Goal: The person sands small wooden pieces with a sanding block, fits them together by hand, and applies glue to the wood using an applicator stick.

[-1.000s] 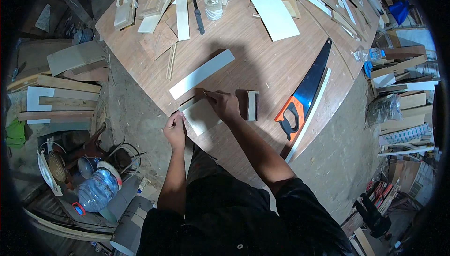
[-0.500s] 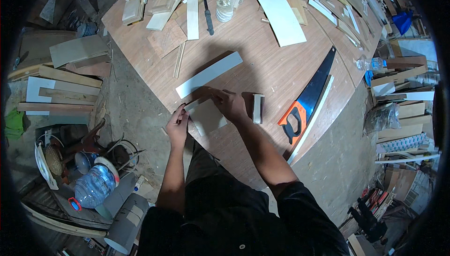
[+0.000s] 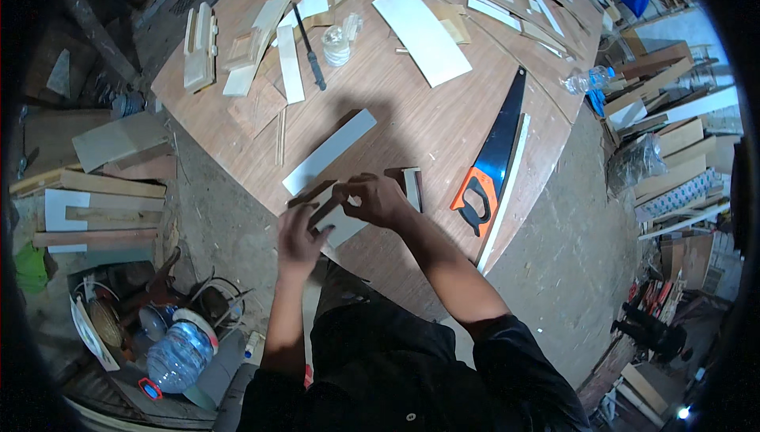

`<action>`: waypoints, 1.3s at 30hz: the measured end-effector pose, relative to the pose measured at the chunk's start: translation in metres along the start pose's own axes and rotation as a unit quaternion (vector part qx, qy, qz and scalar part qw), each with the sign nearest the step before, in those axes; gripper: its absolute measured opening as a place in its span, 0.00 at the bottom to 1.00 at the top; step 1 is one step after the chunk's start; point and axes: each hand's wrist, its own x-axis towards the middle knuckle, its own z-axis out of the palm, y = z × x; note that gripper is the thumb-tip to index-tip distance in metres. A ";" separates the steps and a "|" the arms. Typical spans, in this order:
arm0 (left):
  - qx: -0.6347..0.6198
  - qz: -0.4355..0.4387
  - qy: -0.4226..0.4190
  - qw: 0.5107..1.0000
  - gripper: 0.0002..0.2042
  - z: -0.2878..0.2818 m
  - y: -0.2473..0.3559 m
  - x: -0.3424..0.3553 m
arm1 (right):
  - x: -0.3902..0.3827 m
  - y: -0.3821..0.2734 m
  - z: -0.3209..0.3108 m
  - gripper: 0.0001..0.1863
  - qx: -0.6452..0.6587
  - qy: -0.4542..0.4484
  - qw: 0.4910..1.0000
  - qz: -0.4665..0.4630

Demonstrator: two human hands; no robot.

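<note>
My right hand is pinched on a thin wooden strip, held slanting over a pale square board. My left hand is at the strip's lower end with bent, blurred fingers; whether it grips cannot be made out. A white strip lies just beyond my hands. A small pale block with dark sides sits right of my right hand, partly hidden by it. Farther right lie an orange-handled handsaw and a long pale batten.
The wooden tabletop also holds white panels, a dark rod-like tool, a clear container, a plastic bottle and piled offcuts. Wood stacks line the right; large water jugs stand at lower left.
Both hands have moved lower in the view, with the left one's fingers shifting along the strip. The table's contents appear shifted as the camera view moved.
</note>
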 end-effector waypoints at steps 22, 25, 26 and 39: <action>-0.647 -0.277 -0.330 0.629 0.20 -0.025 0.105 0.060 | -0.074 -0.100 -0.093 0.26 0.140 0.200 0.958 0.149; -0.646 -0.228 -0.374 0.625 0.21 -0.037 0.139 0.064 | -0.084 -0.129 -0.111 0.36 0.191 0.207 0.940 0.193; -0.612 -0.223 -0.370 0.662 0.22 -0.034 0.145 0.066 | -0.086 -0.135 -0.115 0.40 0.198 0.225 0.933 0.197; -0.639 -0.256 -0.467 0.554 0.21 -0.012 0.156 0.060 | -0.115 -0.143 -0.138 0.55 0.212 0.299 0.892 0.265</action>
